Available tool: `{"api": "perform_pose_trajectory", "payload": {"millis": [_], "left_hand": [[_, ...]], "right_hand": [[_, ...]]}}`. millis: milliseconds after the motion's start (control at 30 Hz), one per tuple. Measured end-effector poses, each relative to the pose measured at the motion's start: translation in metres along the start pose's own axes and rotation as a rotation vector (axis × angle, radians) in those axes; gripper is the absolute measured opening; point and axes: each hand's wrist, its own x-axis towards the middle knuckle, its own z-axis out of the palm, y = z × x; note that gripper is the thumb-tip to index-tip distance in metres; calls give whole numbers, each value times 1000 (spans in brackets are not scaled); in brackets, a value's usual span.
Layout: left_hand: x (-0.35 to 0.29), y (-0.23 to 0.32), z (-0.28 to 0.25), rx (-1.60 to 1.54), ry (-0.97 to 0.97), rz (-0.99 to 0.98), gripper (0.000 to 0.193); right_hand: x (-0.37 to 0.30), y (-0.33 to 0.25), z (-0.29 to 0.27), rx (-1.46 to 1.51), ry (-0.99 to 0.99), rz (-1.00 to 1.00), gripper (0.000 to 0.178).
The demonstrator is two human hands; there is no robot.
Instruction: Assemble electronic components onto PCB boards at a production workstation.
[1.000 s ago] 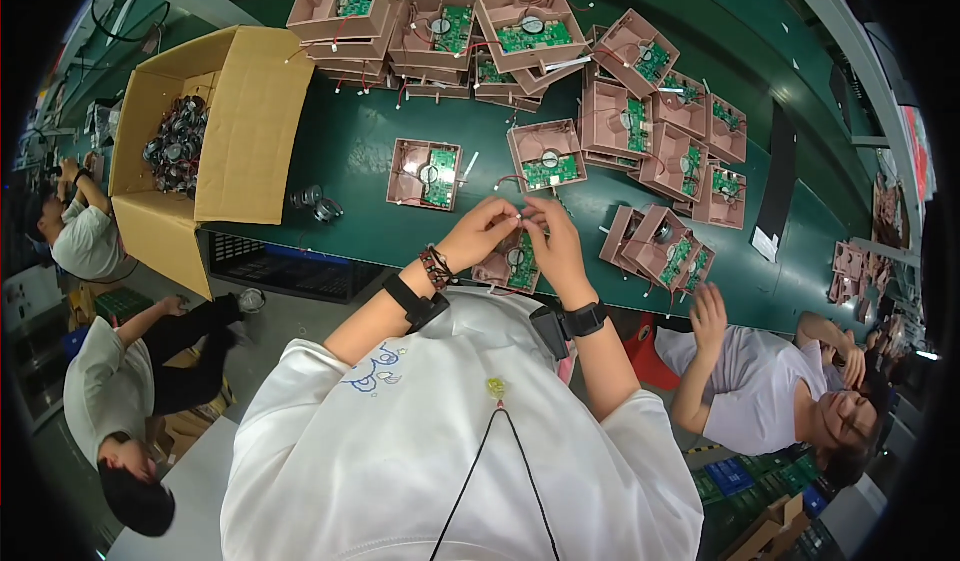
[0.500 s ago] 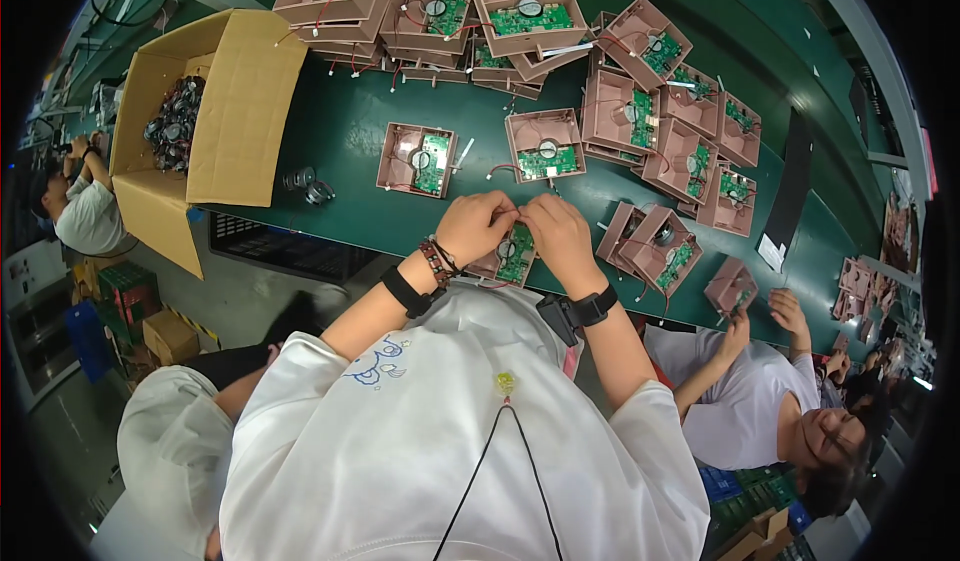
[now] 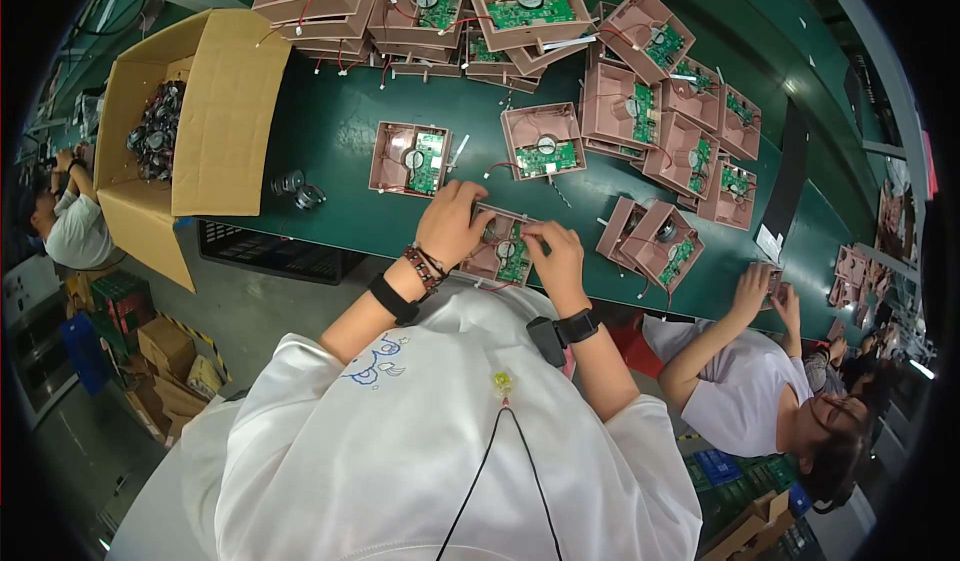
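A pink plastic housing (image 3: 487,264) with a green circuit board (image 3: 513,257) lies at the table's near edge, between my hands. My left hand (image 3: 450,225) reaches over its left side, fingers apart, with the thumb close to a round dark part inside. Over the right side, my right hand (image 3: 556,258) has thumb and forefinger pinched together by the board's upper end. Whatever is in that pinch is too small to make out. Just beyond, two similar pink housings, a left one (image 3: 378,166) and a right one (image 3: 512,126), hold boards and round discs.
Stacked pink housings (image 3: 530,19) fill the back and right of the green table (image 3: 335,111). A cardboard box (image 3: 222,111) of round dark parts stands left, near loose speaker-like parts (image 3: 308,197). At right, a co-worker (image 3: 735,361) handles a small part.
My hands, earlier together at a thin wire above the near housing, have parted. The left moved left and opened; the right came lower. The co-worker's hands moved down to the table's edge.
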Motion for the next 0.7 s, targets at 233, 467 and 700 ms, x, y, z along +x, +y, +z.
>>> {"api": "perform_pose_trajectory", "payload": {"millis": [233,467,700], "left_hand": [[-25,-17,1,-84,-214,-200,43],[-32,-27,4,-201,-267,-253,48],[-33,-31,4,-222,-289,-254,49]], "right_hand": [[-8,11,29,158,182,114,12],[-8,18,37,203,206,164,12],[-8,8,38,-7,226,142,11]]}}
